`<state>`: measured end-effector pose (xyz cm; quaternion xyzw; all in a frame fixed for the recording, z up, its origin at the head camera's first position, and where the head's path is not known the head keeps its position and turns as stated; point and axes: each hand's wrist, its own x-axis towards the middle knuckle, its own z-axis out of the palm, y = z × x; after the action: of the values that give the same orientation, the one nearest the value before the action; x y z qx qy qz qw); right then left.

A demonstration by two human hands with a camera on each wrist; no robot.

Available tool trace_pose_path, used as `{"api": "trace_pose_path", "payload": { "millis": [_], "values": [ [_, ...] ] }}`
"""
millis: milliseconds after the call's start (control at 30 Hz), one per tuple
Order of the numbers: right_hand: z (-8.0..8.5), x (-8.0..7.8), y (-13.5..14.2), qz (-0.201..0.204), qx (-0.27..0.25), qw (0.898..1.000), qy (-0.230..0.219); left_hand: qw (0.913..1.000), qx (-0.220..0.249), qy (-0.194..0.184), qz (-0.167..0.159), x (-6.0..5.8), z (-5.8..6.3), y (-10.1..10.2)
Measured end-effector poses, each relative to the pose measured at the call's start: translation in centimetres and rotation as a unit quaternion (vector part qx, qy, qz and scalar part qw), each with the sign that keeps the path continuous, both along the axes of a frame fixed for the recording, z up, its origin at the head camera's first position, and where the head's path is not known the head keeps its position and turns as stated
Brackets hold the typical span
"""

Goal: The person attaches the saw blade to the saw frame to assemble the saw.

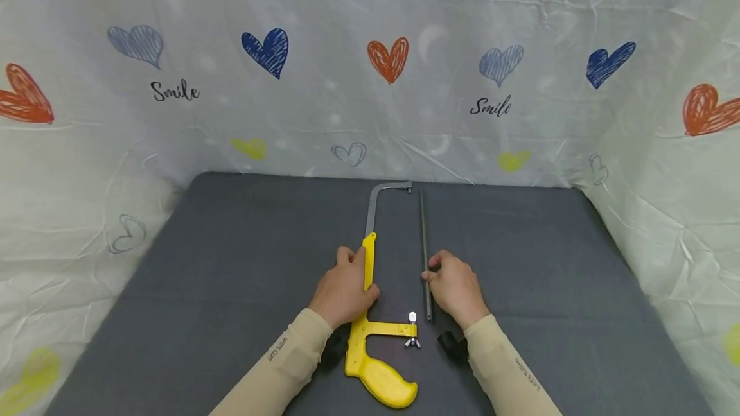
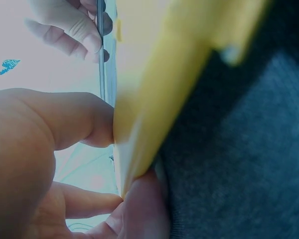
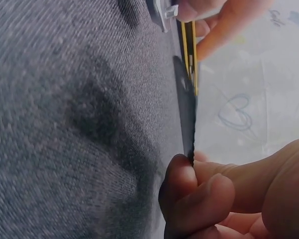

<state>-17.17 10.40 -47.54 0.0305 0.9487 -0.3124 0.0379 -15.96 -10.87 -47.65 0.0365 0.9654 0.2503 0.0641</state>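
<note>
A hacksaw frame [image 1: 388, 382] with a yellow handle and grey upper arm lies on the dark cloth, its grip toward the person. My left hand [image 1: 345, 284] grips its yellow spine, thumb on one side and fingers on the other; the left wrist view shows the yellow metal [image 2: 154, 99] between them. To the right, my right hand [image 1: 458, 287] pinches a thin saw blade [image 1: 424, 223] near its lower half. The blade runs roughly parallel to the frame, apart from it. In the right wrist view the blade's [image 3: 186, 114] toothed edge and end hole show above the fingertips.
A wing nut [image 1: 413, 343] sits on the frame's lower arm, and a small hooked end [image 1: 409, 187] tips the upper arm. Dark grey cloth [image 1: 260, 242] covers the table. White curtains [image 1: 329, 5] printed with hearts hang behind it and at both sides.
</note>
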Motion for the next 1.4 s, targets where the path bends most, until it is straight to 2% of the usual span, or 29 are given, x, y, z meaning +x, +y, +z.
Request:
{"api": "trace_pose_path", "payload": {
  "millis": [200, 833, 1400],
  "values": [
    [0.06, 0.16, -0.48, 0.006, -0.022, 1.0, -0.015, 1.0, -0.002, -0.005, 0.0, 0.1, 0.06, -0.08],
    [0.05, 0.26, -0.88, 0.024, -0.055, 0.998, -0.003, 1.0, -0.002, -0.001, -0.003, 0.1, -0.04, -0.02],
    [-0.51, -0.07, -1.02, 0.03, -0.065, 0.997, -0.012, 0.9999, -0.005, -0.007, 0.007, -0.04, 0.21, 0.13]
  ]
}}
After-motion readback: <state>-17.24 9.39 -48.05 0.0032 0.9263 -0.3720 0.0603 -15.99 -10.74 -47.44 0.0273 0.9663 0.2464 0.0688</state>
